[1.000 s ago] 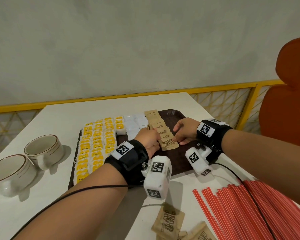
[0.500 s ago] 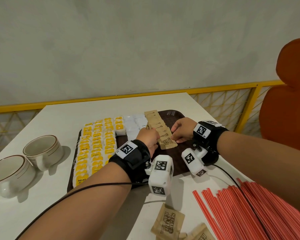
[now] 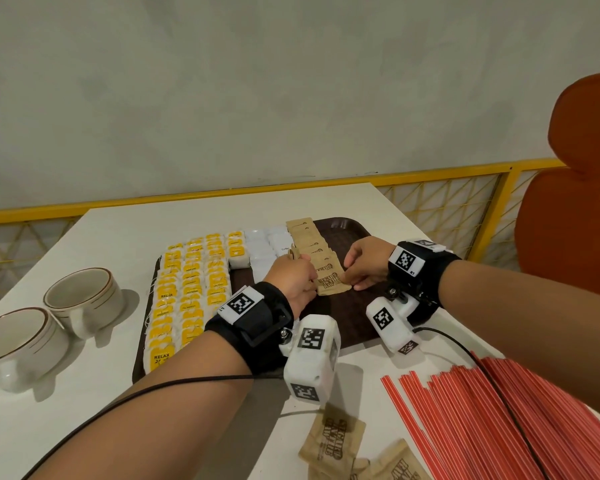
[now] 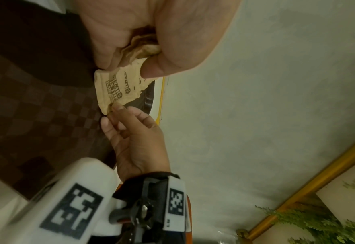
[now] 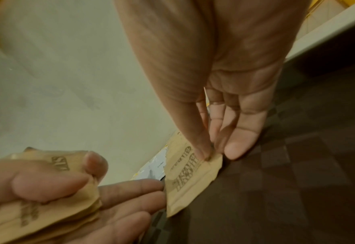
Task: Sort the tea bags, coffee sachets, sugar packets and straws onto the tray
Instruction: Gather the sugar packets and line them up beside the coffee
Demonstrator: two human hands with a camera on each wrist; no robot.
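Left hand [image 3: 293, 277] grips sugar packets [image 5: 26, 194]; right hand [image 3: 364, 263] pinches one packet [image 3: 331, 284].

Bare tray [image 3: 354, 306] right of sugar row [image 3: 312, 251]; straws [image 3: 499, 420], loose packets [image 3: 333, 445] crowd near table edge.

White table [image 3: 118, 427] against a grey wall, edged by a yellow railing. At centre, directly on the tabletop, a dark brown tray [image 3: 355, 225], its near edge partly hidden behind two forearms. To the left, two cream cups [image 3: 84, 299] with thin brown rim lines, standing side by side and touching. At near right, a broad spread of red straws [image 3: 482, 420] lying flat, fanned toward the table's front edge. Just left of the straws, near the front, a few loose brown sugar packets [image 3: 333, 441], overlapping. Black cable [image 3: 454, 341] trailing across the surface between tray and straws.
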